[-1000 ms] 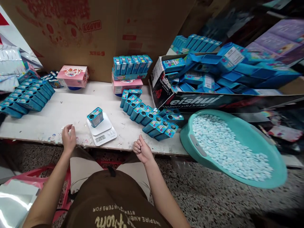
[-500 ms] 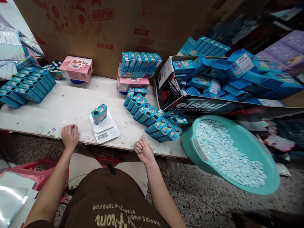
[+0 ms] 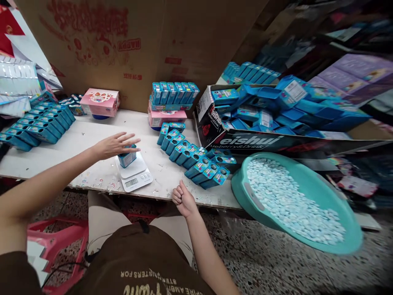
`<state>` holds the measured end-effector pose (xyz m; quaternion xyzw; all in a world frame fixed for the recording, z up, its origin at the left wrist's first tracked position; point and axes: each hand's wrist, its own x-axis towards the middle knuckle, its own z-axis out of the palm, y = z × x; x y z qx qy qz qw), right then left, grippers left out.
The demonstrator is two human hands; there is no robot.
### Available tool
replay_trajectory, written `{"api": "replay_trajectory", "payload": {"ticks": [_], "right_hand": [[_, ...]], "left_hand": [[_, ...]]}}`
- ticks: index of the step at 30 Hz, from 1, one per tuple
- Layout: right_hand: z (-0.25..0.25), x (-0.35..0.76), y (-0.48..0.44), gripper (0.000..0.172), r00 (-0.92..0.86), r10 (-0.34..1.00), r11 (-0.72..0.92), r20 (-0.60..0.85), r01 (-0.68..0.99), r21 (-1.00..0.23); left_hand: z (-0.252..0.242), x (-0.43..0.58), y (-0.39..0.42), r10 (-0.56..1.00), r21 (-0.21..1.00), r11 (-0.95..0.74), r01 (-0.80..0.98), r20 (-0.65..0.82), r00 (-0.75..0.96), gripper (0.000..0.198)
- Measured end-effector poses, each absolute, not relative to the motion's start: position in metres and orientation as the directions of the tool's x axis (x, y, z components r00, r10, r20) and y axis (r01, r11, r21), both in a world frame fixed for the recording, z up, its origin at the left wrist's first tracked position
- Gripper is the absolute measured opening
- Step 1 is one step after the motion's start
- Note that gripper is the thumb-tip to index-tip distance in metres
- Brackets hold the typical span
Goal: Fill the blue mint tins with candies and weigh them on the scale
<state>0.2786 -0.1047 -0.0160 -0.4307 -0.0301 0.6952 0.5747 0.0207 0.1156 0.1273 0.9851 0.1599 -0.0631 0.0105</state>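
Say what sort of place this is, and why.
Probably a small packing workshop: a digital scale bears a blue container, a teal basin holds loose pale pieces, and a black carton is heaped with blue boxes.

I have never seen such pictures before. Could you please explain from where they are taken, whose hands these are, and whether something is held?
There is no machine. Every picture comes from one camera on the head of a person, looking forward and down. On the white table, a blue rectangular container sits on a flat white scale. That person's left hand spreads over the container, grip open; contact is unclear. Their right hand is curled near the table edge, nothing visible in it. Nearby stand rows of similar blue containers; to the right, a teal plastic tub contains pale blue pieces.
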Motion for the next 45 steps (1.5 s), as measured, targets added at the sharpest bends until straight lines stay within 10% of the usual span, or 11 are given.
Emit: {"api": "replay_trajectory", "payload": {"ticks": [5,10,13,18,25,29,33,35,40,45], "right_hand": [[-0.016,0.277,-0.102,0.052,0.050,0.837,-0.307,-0.544,-0.781,-0.544],[-0.015,0.276,-0.099,0.049,0.075,0.829,-0.279,-0.554,-0.803,-0.526],[-0.011,0.276,-0.096,0.044,0.063,0.807,-0.240,-0.587,-0.874,-0.423],[-0.001,0.269,-0.081,0.037,-0.059,0.811,-0.170,-0.582,-0.976,-0.136],[0.021,0.275,-0.064,0.029,-0.037,0.817,-0.023,-0.575,-0.999,0.031],[0.063,0.348,-0.071,0.034,0.184,0.900,0.124,-0.394,-0.977,-0.173],[0.107,0.452,-0.092,0.033,0.715,0.670,0.356,-0.200,-0.546,-0.758],[0.114,0.494,-0.104,0.031,0.853,0.521,0.142,-0.024,-0.114,-0.983],[0.106,0.525,-0.129,0.043,0.809,0.512,-0.515,0.289,0.558,-0.651],[0.107,0.458,-0.133,0.039,0.670,0.566,-0.068,0.480,0.619,-0.782]], "left_hand": [[0.137,0.044,0.130,0.137,0.088,-0.983,0.162,-0.243,0.960,0.022],[0.122,0.035,0.111,0.540,0.174,-0.799,0.576,-0.215,0.814,0.040],[0.093,0.030,0.087,0.841,0.456,-0.479,0.751,-0.006,0.540,0.063],[0.049,0.039,0.056,0.971,0.835,-0.166,0.524,0.045,0.236,0.058],[0.099,0.071,0.024,0.919,0.730,-0.369,0.575,0.193,0.345,0.052],[0.121,0.087,0.011,0.941,0.712,-0.328,0.621,0.189,0.280,0.054],[0.119,0.105,0.004,0.965,0.755,-0.237,0.611,0.112,0.237,0.060],[0.117,0.112,-0.001,0.966,0.776,-0.217,0.593,0.082,0.246,0.062],[0.115,0.118,-0.013,0.946,0.773,-0.267,0.576,0.095,0.310,0.055],[0.116,0.119,-0.021,0.873,0.740,-0.432,0.515,0.201,0.444,0.048]]}}
